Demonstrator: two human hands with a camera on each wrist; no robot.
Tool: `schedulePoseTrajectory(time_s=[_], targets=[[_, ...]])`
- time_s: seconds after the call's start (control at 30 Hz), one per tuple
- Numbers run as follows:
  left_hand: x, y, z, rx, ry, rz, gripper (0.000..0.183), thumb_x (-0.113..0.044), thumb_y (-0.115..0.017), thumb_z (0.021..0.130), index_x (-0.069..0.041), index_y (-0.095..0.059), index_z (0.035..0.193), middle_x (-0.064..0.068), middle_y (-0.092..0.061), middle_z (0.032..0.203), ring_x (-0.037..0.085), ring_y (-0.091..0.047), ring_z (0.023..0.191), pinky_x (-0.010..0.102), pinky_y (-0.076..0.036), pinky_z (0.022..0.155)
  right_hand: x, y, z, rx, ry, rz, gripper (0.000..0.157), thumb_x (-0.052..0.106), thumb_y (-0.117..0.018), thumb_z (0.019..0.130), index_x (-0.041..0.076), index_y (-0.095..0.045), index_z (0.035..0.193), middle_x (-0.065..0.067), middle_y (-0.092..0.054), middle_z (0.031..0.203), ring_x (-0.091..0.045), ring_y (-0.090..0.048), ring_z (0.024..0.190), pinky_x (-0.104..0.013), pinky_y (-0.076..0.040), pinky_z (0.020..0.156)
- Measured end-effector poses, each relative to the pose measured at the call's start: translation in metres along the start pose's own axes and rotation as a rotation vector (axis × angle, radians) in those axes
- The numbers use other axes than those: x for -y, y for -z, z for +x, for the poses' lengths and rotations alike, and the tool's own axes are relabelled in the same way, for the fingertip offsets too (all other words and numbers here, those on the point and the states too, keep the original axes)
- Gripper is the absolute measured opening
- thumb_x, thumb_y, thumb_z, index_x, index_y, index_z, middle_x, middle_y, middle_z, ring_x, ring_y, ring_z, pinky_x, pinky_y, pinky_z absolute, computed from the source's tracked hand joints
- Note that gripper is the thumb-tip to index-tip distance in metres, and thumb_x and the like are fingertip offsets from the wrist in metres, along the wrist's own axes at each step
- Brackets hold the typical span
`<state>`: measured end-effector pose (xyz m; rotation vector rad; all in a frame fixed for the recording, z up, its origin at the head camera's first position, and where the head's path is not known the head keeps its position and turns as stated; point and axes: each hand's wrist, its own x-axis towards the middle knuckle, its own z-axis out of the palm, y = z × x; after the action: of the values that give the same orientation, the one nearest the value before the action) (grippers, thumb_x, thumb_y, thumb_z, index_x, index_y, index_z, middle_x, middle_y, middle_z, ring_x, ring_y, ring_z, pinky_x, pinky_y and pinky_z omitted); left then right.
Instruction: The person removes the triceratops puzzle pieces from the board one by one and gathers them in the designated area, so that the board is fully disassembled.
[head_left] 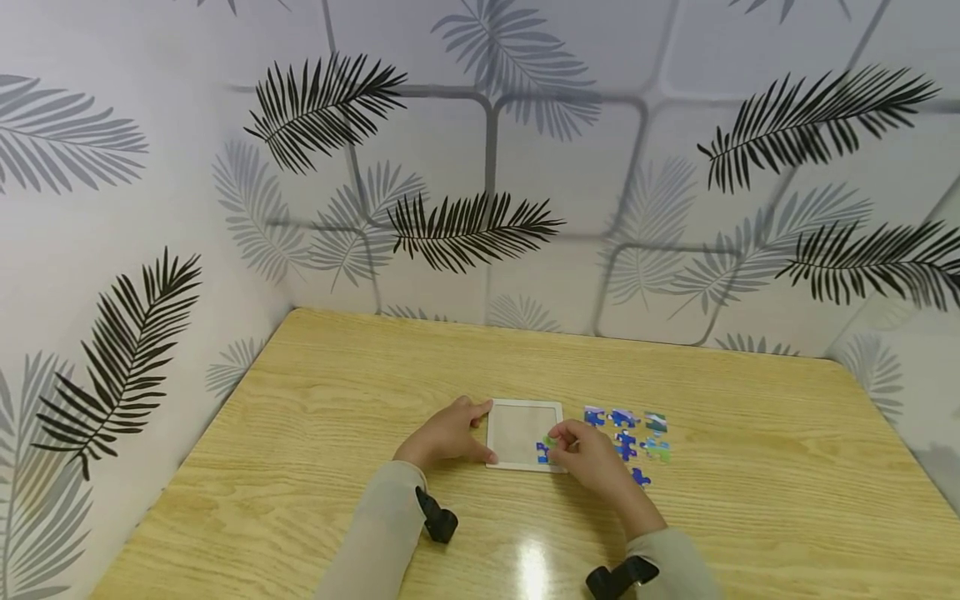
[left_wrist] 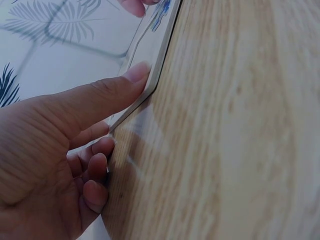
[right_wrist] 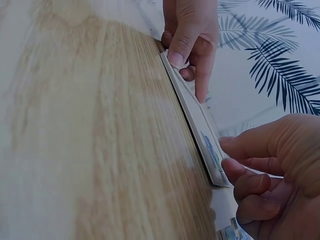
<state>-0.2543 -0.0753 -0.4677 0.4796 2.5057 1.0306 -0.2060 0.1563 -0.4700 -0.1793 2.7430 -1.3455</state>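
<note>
A shallow tray with a white rim (head_left: 525,467) lies flat on the table. My left hand (head_left: 448,433) steadies its left side: the thumb presses the near-left corner and the index finger touches the far-left corner. The other left fingers (left_wrist: 95,195) curl loosely below the thumb. My right hand (head_left: 592,458) is at the tray's near-right corner, thumb and index finger pinching a blue and green puzzle piece (head_left: 542,452) lying inside the rim. In the right wrist view its fingertips partly cover the puzzle piece (right_wrist: 210,150).
Several loose puzzle pieces (head_left: 626,445) lie spread on the wooden table (head_left: 337,375) right of the tray, some hidden behind my right hand. A wall (head_left: 525,167) with a leaf pattern stands behind the table, and another wall (head_left: 112,250) is at the left.
</note>
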Motion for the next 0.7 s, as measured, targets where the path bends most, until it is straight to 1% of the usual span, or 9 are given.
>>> schedulePoseTrajectory(time_s=[0.23,0.43,0.7], targets=[[-0.0010,0.0005,0.0007,0.002,0.008,0.012,0.091,-0.025,-0.083,0.072,-0.013,-0.034,0.148,0.004,-0.040,0.093,0.017,-0.039,0.080,0.034,-0.033,0.073,0.0010,-0.0036,0.0038,0.021,0.018,-0.065,0.024,0.000,-0.069,0.081,-0.002,-0.064,0.104,-0.002,-0.049,0.073,-0.014,-0.042,0.062,-0.026,-0.035,0.054],[-0.0013,0.0009,0.0013,0.000,0.016,0.004,0.091,-0.025,-0.084,0.071,-0.013,-0.034,0.148,0.005,-0.040,0.093,0.018,-0.039,0.080,0.034,-0.033,0.072,0.0026,-0.0046,0.0052,0.037,0.013,-0.093,0.021,0.000,-0.070,0.081,-0.001,-0.065,0.101,-0.003,-0.048,0.073,-0.016,-0.043,0.064,-0.029,-0.036,0.056],[-0.0018,0.0004,0.0016,0.001,0.018,0.017,0.092,-0.025,-0.084,0.072,-0.014,-0.034,0.148,0.004,-0.040,0.093,0.017,-0.039,0.079,0.033,-0.033,0.071,0.0028,-0.0047,0.0051,0.044,0.010,-0.102,0.021,0.001,-0.070,0.082,0.001,-0.064,0.101,-0.004,-0.049,0.074,-0.016,-0.043,0.063,-0.029,-0.036,0.055]])
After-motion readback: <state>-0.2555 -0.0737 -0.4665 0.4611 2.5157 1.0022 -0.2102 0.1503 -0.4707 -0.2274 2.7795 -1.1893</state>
